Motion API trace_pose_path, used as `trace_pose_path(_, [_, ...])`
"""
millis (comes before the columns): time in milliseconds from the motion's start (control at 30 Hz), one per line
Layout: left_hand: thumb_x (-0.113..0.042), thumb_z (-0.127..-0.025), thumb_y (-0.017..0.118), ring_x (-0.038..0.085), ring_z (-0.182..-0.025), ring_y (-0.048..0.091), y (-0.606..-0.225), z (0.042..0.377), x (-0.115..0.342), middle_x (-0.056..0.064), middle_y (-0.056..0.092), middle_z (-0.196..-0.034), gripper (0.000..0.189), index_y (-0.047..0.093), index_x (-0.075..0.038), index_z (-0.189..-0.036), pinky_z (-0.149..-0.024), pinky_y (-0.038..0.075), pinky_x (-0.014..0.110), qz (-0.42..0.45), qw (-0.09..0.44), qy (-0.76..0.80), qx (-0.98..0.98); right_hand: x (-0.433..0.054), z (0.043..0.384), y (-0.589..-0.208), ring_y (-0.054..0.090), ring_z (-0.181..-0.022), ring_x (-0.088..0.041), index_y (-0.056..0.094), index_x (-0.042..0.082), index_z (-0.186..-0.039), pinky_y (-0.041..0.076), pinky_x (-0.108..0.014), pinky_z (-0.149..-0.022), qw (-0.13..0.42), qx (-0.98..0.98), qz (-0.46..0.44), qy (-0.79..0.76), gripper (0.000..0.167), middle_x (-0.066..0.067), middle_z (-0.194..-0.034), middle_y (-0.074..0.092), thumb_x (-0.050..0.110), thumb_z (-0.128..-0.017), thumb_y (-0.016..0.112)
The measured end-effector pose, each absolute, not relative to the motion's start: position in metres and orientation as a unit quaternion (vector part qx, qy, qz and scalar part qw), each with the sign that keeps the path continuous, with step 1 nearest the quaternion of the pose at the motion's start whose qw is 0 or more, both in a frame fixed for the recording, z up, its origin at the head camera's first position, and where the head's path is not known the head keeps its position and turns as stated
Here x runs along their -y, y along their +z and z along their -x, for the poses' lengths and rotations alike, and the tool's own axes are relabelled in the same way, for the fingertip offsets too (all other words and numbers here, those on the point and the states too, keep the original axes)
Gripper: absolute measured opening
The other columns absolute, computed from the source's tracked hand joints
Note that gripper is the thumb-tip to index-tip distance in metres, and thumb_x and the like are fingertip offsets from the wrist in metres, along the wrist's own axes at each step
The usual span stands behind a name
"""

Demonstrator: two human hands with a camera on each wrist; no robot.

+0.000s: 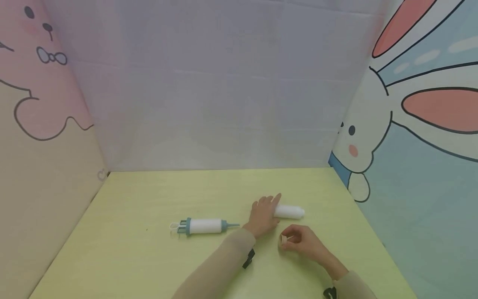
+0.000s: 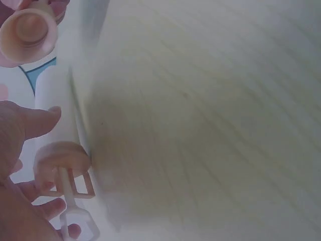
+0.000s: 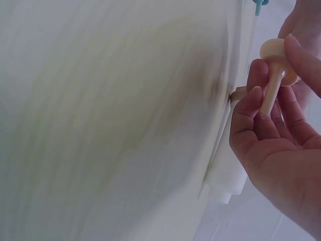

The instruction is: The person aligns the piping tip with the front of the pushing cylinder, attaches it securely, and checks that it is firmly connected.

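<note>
My left hand [image 1: 263,216] lies over the rear of a white syringe-like tube [image 1: 289,211] on the table, fingers spread and fairly straight. In the left wrist view the thumb is beside the barrel [image 2: 54,105]; fingertips show behind the beige collar and the pale plunger handle [image 2: 80,223]. Near the tube's front end, my right hand [image 1: 304,243] pinches a beige nozzle [image 3: 273,85], a hollow cap with a slim spout. Its open cup faces the left wrist camera. The tube's bare white front end shows in the right wrist view.
A second syringe-like tube [image 1: 205,226], white with blue-green ends and a thin nozzle, lies left of my left hand. The pale yellow table [image 1: 149,265] meets a white sheet [image 1: 224,104] behind and cartoon-printed panels at both sides.
</note>
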State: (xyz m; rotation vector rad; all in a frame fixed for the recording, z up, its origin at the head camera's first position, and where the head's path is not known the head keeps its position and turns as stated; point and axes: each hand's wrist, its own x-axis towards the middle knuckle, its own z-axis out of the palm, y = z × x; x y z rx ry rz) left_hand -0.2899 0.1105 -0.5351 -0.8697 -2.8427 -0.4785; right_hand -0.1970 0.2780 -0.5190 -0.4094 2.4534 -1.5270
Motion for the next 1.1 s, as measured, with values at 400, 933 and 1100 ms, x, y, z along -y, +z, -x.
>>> trace_pose_path(400, [-0.044, -0.090, 0.062, 0.022, -0.099, 0.053, -0.544, 0.286, -0.121, 0.002, 0.054, -0.121, 0.055, 0.044, -0.037, -0.141, -0.082, 0.038, 0.045, 0.269, 0.064, -0.069, 0.959, -0.278, 0.198, -0.520, 0.067, -0.084, -0.021, 0.064, -0.003, -0.104, 0.052, -0.029, -0.070, 0.115, -0.836, 0.135, -0.519, 0.029, -0.012, -0.098, 0.067, 0.012, -0.081, 0.076])
trace_pose_path(933, [-0.035, -0.092, 0.061, 0.020, -0.088, 0.055, -0.538, 0.293, -0.111, 0.003, 0.056, -0.112, 0.049, 0.047, -0.035, -0.139, -0.071, 0.041, 0.037, 0.268, 0.079, -0.095, 0.956, -0.285, 0.201, -0.517, 0.067, -0.083, -0.023, 0.064, -0.004, -0.105, 0.052, -0.028, -0.071, 0.103, -0.847, 0.124, -0.507, 0.031, -0.014, -0.100, 0.066, 0.012, -0.082, 0.076])
trace_pose_path(1100, [-0.034, -0.091, 0.064, 0.022, -0.091, 0.055, -0.520, 0.295, -0.100, 0.004, 0.057, -0.113, 0.048, 0.050, -0.034, -0.137, -0.070, 0.044, 0.039, 0.276, 0.103, -0.099, 0.950, -0.287, 0.205, -0.513, 0.066, -0.084, -0.022, 0.063, -0.004, -0.108, 0.052, -0.028, -0.071, 0.094, -0.850, 0.111, -0.507, 0.034, -0.014, -0.103, 0.065, 0.013, -0.082, 0.076])
